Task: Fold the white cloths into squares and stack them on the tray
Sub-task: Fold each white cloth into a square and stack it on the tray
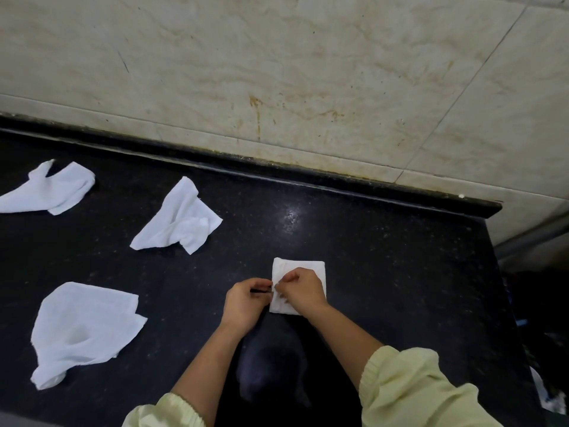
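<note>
Wall: large beige tiles with a marble pattern; thin dark joints run slantwise at the right.
Stains: brown-orange drip marks low on the wall, near the middle.
Counter: glossy black speckled stone.
Back edge: a low black upstand where the counter meets the wall.
Light: one soft white reflection on the counter top.

White cloths, speckled black counter, veined beige wall tiles, pale yellow sleeves
</note>
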`<state>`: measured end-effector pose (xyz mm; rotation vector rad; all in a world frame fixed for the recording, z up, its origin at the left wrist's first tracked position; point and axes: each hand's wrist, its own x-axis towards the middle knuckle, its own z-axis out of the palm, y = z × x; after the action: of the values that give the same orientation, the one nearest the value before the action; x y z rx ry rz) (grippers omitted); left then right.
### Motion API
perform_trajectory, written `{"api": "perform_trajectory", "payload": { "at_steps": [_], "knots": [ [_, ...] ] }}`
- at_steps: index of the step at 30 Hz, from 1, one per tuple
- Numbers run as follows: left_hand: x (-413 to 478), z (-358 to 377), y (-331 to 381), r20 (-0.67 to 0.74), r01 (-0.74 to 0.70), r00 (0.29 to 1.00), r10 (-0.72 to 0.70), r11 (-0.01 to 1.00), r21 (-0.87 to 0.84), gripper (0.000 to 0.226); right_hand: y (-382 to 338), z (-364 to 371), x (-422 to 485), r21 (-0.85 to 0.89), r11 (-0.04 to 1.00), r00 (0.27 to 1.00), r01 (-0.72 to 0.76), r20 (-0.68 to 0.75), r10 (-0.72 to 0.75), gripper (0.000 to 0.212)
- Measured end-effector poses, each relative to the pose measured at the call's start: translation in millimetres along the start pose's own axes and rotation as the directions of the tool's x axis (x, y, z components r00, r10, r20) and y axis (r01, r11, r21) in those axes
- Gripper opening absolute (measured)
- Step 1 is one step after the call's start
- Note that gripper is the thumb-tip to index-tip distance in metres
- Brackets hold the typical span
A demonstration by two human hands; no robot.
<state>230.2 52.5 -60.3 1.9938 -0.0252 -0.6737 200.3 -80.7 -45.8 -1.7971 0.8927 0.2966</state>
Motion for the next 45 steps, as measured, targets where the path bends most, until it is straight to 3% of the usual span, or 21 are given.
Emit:
{"api": "perform_trajectory", "payload": {
  "at_steps": [5,10,12,17,25,27,30,32,36,39,43,45],
  "knots": [
    [0.1,3.1,4.2,-0.035,0.064,0.997,-0.068,0.993,-0.104,0.018,-2.4,-19.7,0.2,0.065,0.998,0.998,0.022,0.05,-0.025,0.012],
    [0.2,4.5,10.6,-0.027,0.032,0.999,-0.029,0.995,0.098,0.04,11.2,-64.8,10.0,0.196,0.981,0.983,-0.009,-0.177,0.045,0.011],
    [-0.3,5.6,13.0,-0.034,0.026,0.999,-0.022,0.991,0.128,0.045,23.5,-77.5,8.1,0.197,0.978,0.975,-0.06,-0.198,0.1,0.008],
    [1.1,7.7,16.9,-0.071,0.055,0.996,-0.045,0.987,0.149,0.043,38.5,-76.6,-3.4,0.318,0.938,0.983,-0.135,-0.076,0.167,0.01],
    [0.6,9.7,18.1,-0.079,0.122,0.99,-0.113,0.985,0.123,0.039,23.0,-59.4,-6.6,0.412,0.903,0.992,-0.123,0.022,0.125,0.012],
    [4.9,7.0,19.9,-0.024,0.215,0.976,-0.215,0.976,-0.016,0.04,14.0,-59.9,-9.2,0.426,0.9,0.996,-0.093,0.047,0.081,0.014],
    [4.6,3.1,32.0,0.151,0.35,0.937,-0.316,0.869,-0.351,0.031,-1.0,-64.0,-15.3,0.469,0.881,0.994,-0.057,0.108,0.007,0.015],
    [3.4,3.1,38.5,0.252,0.412,0.909,-0.332,0.804,-0.428,0.032,-10.7,-68.5,-20.1,0.499,0.866,0.988,-0.04,0.151,-0.042,0.014],
    [-2.1,10.8,47.0,0.426,0.521,0.841,-0.332,0.71,-0.474,0.04,-24.1,-84.2,-30.3,0.54,0.841,0.975,-0.037,0.206,-0.089,0.016],
    [-7.0,18.3,56.8,0.479,0.516,0.839,-0.256,0.654,-0.554,0.038,-26.7,-104.4,-38.0,0.54,0.841,0.977,-0.032,0.195,-0.088,0.02],
    [-10.7,23.5,79.3,0.536,0.496,0.827,-0.168,0.667,-0.556,0.043,-21.2,-143.5,-49.9,0.56,0.828,0.987,-0.012,0.141,-0.081,0.022],
    [-13.8,28.8,95.9,0.564,0.476,0.814,-0.139,0.717,-0.509,0.032,-15.3,-163.9,-58.1,0.587,0.809,0.989,-0.004,0.121,-0.083,0.022]
  ]
}}
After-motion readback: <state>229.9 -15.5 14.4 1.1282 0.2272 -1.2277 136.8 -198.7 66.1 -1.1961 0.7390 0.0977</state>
